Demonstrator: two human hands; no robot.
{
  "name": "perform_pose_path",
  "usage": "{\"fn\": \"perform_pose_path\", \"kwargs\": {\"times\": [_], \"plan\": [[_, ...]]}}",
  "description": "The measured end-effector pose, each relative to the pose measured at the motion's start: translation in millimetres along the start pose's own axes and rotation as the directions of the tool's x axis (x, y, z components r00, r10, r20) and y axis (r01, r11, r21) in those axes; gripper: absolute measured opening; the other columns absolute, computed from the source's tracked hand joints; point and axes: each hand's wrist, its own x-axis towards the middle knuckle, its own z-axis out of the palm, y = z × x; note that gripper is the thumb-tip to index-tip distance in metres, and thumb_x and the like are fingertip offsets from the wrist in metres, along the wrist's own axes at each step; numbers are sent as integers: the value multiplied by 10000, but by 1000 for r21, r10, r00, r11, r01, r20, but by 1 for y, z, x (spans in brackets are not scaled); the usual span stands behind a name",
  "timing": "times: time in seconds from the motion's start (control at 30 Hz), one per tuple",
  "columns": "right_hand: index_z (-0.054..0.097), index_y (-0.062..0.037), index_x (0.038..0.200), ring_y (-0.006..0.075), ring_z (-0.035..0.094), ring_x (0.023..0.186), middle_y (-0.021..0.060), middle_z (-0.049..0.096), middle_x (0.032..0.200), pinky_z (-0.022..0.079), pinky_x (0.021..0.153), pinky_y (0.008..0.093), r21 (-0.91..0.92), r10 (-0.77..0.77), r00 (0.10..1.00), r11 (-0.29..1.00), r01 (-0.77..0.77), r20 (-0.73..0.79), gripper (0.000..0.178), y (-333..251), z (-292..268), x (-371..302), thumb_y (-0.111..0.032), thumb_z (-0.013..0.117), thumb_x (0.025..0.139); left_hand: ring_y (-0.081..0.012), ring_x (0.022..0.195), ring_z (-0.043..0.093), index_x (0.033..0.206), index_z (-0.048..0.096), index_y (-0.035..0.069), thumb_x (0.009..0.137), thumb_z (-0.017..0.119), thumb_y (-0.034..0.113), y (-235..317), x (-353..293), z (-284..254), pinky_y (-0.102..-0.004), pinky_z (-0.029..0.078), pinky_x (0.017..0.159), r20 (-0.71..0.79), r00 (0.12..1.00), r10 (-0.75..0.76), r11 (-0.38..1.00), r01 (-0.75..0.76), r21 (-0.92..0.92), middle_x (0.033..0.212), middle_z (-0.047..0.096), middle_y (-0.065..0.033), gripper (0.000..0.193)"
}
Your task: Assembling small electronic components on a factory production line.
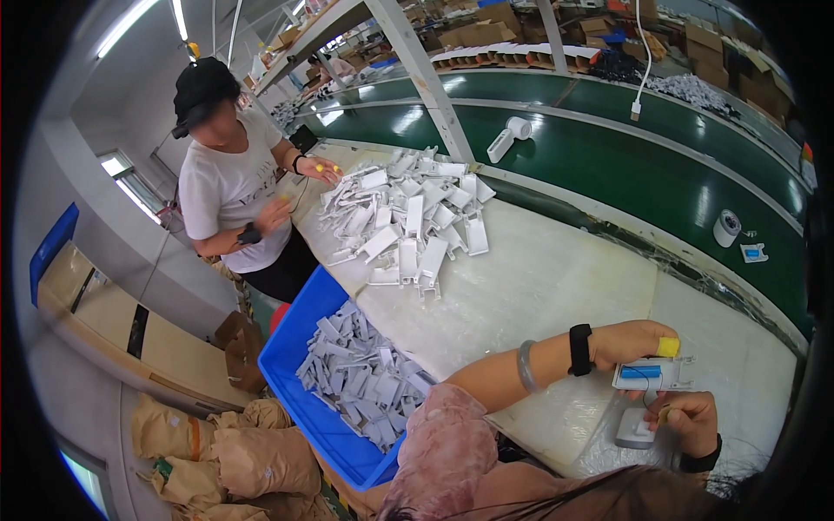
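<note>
My left hand (638, 343), with a yellow cover on one fingertip, grips a white plastic housing (673, 373) by its far edge. Inside the housing lies a blue cylindrical battery (642, 372), and a thin dark wire runs down from it. Just nearer, my right hand (692, 418) has its fingers pinched together by the lower end of the wire; what is between them is too small to make out. Beside those fingertips is a white and grey part (636, 429), partly covered by them. Clear plastic film (578, 425) covers the table under both hands.
White plastic housings (417, 213) are heaped on the table (539, 260). A blue bin (291, 360) of grey-white parts stands at its left edge. Across the table stands a co-worker (230, 165). A green conveyor (608, 156) carries a white device (511, 139) and a white cylinder (727, 227).
</note>
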Motion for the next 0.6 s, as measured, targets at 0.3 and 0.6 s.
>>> {"fn": "perform_pose_path", "kwargs": {"times": [0.3,0.6], "plan": [[649,26,840,214,659,748,180,654,997,543,707,345,241,84,996,966,-92,43,298,2,1,-6,-123,852,679,-95,545,605,1189,462,27,942,575,201,7,-11,9,-200,467,423,282,957,-72,989,32,145,787,624,-68,323],[572,-18,1023,117,587,667,53,595,884,501,633,220,14,232,940,972,-236,-251,307,-11,19,-3,52,669,740,-187,744,633,1127,480,50,930,545,176,10,-13,14,-321,492,658,84,936,342,691,-311,653,867,620,-65,243]]}}
